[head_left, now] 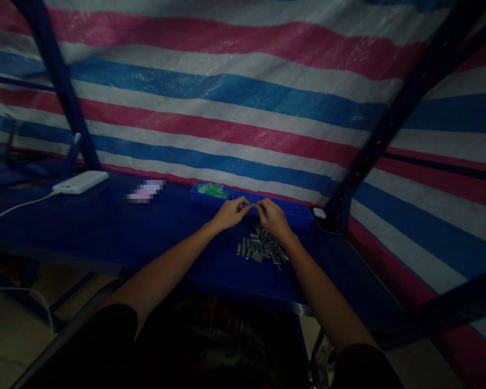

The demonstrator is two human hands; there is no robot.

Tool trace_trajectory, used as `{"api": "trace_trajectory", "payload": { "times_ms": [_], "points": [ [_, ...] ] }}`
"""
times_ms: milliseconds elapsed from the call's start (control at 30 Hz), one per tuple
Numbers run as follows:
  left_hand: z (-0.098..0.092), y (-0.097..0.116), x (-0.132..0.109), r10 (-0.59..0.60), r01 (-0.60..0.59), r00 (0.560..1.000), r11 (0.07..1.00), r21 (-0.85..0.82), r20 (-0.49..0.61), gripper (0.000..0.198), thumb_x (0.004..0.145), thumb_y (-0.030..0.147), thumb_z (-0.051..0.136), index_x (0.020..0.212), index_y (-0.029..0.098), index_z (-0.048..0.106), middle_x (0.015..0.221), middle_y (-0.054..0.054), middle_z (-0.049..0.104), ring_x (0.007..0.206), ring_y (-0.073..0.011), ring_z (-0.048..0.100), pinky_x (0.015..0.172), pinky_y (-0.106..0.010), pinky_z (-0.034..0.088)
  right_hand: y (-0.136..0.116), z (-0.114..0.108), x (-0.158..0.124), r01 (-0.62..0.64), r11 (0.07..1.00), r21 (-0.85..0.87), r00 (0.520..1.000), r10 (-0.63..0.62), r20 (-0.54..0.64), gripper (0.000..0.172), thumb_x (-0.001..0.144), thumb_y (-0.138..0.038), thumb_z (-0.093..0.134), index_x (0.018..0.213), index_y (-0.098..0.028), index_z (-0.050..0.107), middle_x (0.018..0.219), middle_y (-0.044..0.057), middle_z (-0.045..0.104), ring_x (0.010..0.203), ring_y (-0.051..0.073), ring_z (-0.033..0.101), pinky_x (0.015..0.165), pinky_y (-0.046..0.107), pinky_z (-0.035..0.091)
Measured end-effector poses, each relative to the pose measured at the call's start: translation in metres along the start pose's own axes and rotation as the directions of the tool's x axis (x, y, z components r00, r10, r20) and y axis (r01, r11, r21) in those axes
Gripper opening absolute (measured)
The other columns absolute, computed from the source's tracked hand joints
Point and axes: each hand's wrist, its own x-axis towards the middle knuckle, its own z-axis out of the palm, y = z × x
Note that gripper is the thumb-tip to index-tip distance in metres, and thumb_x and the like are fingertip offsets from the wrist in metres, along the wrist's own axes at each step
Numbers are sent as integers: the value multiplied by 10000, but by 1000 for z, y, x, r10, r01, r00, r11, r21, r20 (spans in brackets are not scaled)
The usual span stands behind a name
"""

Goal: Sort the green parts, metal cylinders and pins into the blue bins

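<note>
My left hand and my right hand meet above the blue table, fingertips pinched together on a small thin metal part held between them. Just below my right hand lies a pile of several small grey metal cylinders. Behind the hands stand two shallow blue trays: the left tray holds green pieces, and the right tray has contents I cannot make out.
A white power bank with a white cable lies at the table's far left. A blurred pale object lies mid-table. A striped red, white and blue tarp hangs behind. Dark blue rack posts rise left and right.
</note>
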Motion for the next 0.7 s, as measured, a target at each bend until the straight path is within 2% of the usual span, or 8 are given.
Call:
{"api": "trace_trajectory", "payload": {
  "times_ms": [233,433,633,700],
  "points": [
    [-4,3,0,-14,14,1000,1000,17,18,328,867,358,359,734,150,573,604,14,554,564,-113,501,539,-218,340,-3,-1,-1,37,999,29,999,-37,0,133,855,-274,447,862,-204,559,782,33,572,732,159,538,681,264,404],
    [-1,1,0,5,-9,998,997,-74,-55,203,819,324,473,926,161,529,571,49,485,510,-99,464,498,-203,326,-5,-4,1,13,1000,-1,999,-13,-49,193,875,-256,404,772,-201,558,754,39,561,725,163,531,672,266,389],
    [-1,2,0,7,-14,998,994,-111,-63,183,844,324,430,847,161,513,596,35,509,533,-102,488,516,-207,343,-4,-3,1,-2,1000,13,998,3,-62,239,876,-275,406,708,-193,555,699,29,548,681,154,522,644,263,378],
    [-2,3,1,2,-9,998,995,-104,-68,206,853,337,413,817,160,513,598,32,515,542,-104,491,523,-210,343,-4,-3,1,2,1000,31,998,-1,-60,214,864,-304,436,745,-192,575,706,29,557,684,156,525,643,264,383]
  ]
}}
